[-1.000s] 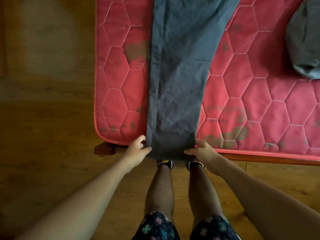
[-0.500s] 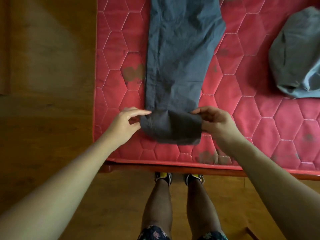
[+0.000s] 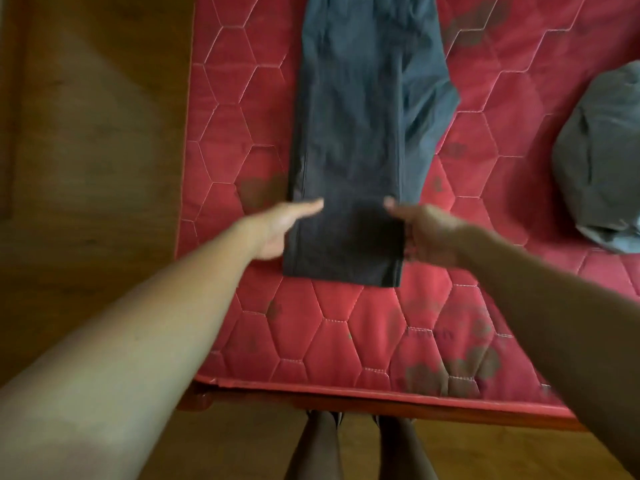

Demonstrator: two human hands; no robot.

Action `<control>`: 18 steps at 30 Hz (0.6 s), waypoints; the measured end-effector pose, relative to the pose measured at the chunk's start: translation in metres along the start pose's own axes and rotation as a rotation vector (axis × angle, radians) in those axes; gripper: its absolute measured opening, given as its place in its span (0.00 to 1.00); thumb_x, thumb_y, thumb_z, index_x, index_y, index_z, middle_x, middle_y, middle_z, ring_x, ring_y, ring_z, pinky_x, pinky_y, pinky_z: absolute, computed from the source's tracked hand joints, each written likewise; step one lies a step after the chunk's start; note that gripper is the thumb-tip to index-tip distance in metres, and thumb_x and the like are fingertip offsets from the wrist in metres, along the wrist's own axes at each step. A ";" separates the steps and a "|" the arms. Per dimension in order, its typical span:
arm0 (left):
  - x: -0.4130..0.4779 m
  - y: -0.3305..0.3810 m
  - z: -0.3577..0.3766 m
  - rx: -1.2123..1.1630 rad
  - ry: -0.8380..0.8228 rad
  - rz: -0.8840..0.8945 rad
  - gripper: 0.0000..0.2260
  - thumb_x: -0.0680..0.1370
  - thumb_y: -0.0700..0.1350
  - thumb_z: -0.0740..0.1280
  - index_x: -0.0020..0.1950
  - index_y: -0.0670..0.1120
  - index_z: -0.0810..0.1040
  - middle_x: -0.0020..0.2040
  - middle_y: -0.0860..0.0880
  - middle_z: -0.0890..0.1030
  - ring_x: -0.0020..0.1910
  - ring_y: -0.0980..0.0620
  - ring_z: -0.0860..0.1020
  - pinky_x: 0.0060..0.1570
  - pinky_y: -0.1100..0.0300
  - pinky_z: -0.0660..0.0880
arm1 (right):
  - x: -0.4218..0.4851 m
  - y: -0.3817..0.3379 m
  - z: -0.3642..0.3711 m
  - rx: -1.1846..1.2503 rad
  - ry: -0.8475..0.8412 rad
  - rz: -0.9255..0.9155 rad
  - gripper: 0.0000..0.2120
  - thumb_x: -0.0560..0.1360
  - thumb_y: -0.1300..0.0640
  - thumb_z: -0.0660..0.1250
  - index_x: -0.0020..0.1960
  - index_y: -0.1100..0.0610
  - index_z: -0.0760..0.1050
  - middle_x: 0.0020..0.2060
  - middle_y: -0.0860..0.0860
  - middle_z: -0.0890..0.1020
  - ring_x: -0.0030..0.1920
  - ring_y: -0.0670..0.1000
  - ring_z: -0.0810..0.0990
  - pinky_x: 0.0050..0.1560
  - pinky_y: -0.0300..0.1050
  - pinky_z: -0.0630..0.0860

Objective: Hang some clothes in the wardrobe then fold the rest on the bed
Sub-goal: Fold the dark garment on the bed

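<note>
Grey trousers [image 3: 363,133] are lying flat and lengthwise on the red quilted mattress [image 3: 346,341] of the bed, running from the far edge toward the near edge, closer to the left edge than to the right. The lower end appears to be doubled back over itself, forming a darker folded layer whose near fold line is sitting well short of the near edge of the mattress.

The left hand [image 3: 277,230] is resting at the left side of that folded layer, fingers [image 3: 304,206] extended flat and close together, tips lying on the cloth. It is not gripping anything; the palm is open against the fabric edge.

The right hand [image 3: 429,233] is positioned at the right side of the same layer. Its index finger is extending onto the trousers, and the remaining fingers are curled loosely at the fabric's right edge. Motion blur is preventing a clear reading; whether it is pinching the cloth cannot be told.

A second grey garment [image 3: 599,161] is lying bunched near the right edge of the mattress, well apart from the trousers.

The wooden bed frame [image 3: 346,401] is showing below the near edge of the mattress. The person's legs are standing on the wooden floor [image 3: 86,133] just beside it.
</note>
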State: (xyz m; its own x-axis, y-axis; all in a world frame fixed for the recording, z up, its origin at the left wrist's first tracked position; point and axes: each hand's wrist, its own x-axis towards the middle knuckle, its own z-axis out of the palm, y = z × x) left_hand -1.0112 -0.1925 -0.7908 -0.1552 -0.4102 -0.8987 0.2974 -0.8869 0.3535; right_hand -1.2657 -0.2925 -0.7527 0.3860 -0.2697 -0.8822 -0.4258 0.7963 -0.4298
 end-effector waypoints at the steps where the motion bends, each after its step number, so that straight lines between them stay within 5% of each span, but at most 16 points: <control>1: 0.008 -0.024 -0.008 -0.030 0.017 -0.026 0.50 0.60 0.62 0.83 0.76 0.50 0.68 0.71 0.46 0.76 0.68 0.45 0.76 0.70 0.41 0.68 | 0.000 0.024 -0.001 -0.029 0.012 0.049 0.17 0.76 0.48 0.70 0.61 0.57 0.80 0.52 0.54 0.86 0.47 0.52 0.85 0.50 0.48 0.82; 4: 0.016 -0.084 -0.016 -0.094 0.128 -0.002 0.52 0.57 0.58 0.86 0.76 0.49 0.66 0.73 0.45 0.74 0.69 0.44 0.75 0.70 0.40 0.68 | 0.001 0.080 -0.004 -0.061 0.044 0.098 0.18 0.76 0.59 0.72 0.64 0.62 0.78 0.60 0.62 0.83 0.62 0.63 0.81 0.69 0.63 0.73; 7: -0.003 -0.118 0.003 -0.066 0.179 -0.050 0.62 0.51 0.65 0.85 0.78 0.48 0.61 0.77 0.47 0.68 0.75 0.46 0.68 0.74 0.41 0.62 | -0.009 0.118 0.001 -0.117 0.084 0.129 0.16 0.76 0.58 0.73 0.61 0.62 0.78 0.60 0.66 0.81 0.59 0.65 0.82 0.66 0.67 0.74; 11: -0.061 -0.149 0.058 -0.037 0.212 -0.147 0.46 0.75 0.53 0.75 0.82 0.44 0.48 0.82 0.47 0.54 0.81 0.46 0.53 0.78 0.45 0.51 | -0.038 0.170 0.011 -0.126 0.113 0.231 0.11 0.76 0.61 0.73 0.57 0.61 0.79 0.58 0.66 0.82 0.49 0.60 0.81 0.54 0.59 0.79; 15: -0.083 -0.191 0.075 -0.144 0.135 -0.223 0.35 0.76 0.49 0.75 0.77 0.43 0.62 0.75 0.51 0.68 0.75 0.47 0.66 0.76 0.48 0.60 | -0.076 0.194 0.018 -0.059 0.056 0.364 0.10 0.79 0.59 0.71 0.59 0.59 0.77 0.55 0.58 0.83 0.51 0.57 0.82 0.46 0.50 0.80; 18: -0.075 -0.179 0.066 -0.194 0.155 -0.076 0.29 0.73 0.52 0.76 0.71 0.44 0.73 0.67 0.47 0.79 0.68 0.49 0.76 0.74 0.46 0.66 | -0.070 0.182 0.016 0.048 0.118 0.213 0.06 0.79 0.59 0.70 0.56 0.58 0.79 0.55 0.58 0.85 0.50 0.56 0.84 0.49 0.49 0.79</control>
State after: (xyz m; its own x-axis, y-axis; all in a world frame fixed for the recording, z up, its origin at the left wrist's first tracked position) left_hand -1.1151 -0.0173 -0.7692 -0.0426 -0.2931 -0.9551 0.4675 -0.8507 0.2402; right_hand -1.3570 -0.1197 -0.7657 0.1921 -0.1521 -0.9695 -0.4468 0.8660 -0.2244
